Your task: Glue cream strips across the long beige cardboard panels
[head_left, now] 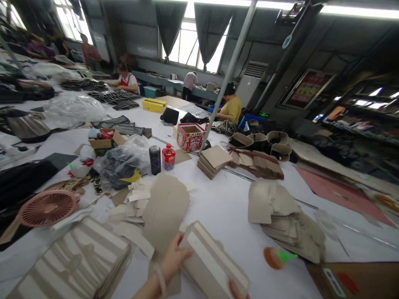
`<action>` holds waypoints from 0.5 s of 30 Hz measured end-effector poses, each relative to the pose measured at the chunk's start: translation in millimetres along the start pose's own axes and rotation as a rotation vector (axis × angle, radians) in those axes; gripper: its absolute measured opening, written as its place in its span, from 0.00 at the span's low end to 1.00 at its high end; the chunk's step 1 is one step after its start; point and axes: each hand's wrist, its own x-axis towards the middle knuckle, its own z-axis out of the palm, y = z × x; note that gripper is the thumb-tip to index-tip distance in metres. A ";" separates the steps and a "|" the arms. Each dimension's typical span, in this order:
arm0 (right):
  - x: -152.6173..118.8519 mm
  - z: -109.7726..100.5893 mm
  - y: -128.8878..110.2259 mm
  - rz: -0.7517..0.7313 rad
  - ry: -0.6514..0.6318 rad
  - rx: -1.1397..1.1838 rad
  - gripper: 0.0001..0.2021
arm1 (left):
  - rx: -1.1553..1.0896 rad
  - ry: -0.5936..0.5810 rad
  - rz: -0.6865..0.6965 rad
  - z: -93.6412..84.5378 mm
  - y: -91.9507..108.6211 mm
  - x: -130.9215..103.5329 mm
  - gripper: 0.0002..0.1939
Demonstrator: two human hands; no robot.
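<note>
A grey-beige cardboard piece (212, 259) with pale strips along it is held low over the white table. My left hand (175, 256) grips its upper left edge, thumb on top. At its lower right end, the fingertips of my right hand (237, 289) press on the edge; the frame cuts off the rest of that hand. Just beyond my left hand lie large curved cardboard pieces (166, 207), with small pale scraps (137, 199) beside them. To the left is a stack of strip-marked cardboard panels (77, 261). On the right stands a pile of cut cardboard pieces (289, 224).
An orange-brown glue bottle with a green tip (276, 257) lies at right. A pink fan (50, 207) is at left. Farther back are a dark can (155, 160), a red bottle (168, 157), a red box (190, 137) and a metal pole (229, 79). Several people work beyond.
</note>
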 end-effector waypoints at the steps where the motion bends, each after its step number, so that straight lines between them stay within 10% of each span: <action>1: 7.3 4.8 -11.5 0.001 0.001 0.054 0.37 | 0.080 0.011 0.030 -2.4 18.3 21.7 0.19; 9: 111.1 86.8 -151.2 0.007 -0.129 0.544 0.46 | 0.435 0.128 0.071 -42.2 102.1 201.1 0.17; 15: 182.9 140.5 -214.8 -0.091 -0.118 0.522 0.41 | 0.619 0.295 0.065 -71.5 135.2 285.7 0.15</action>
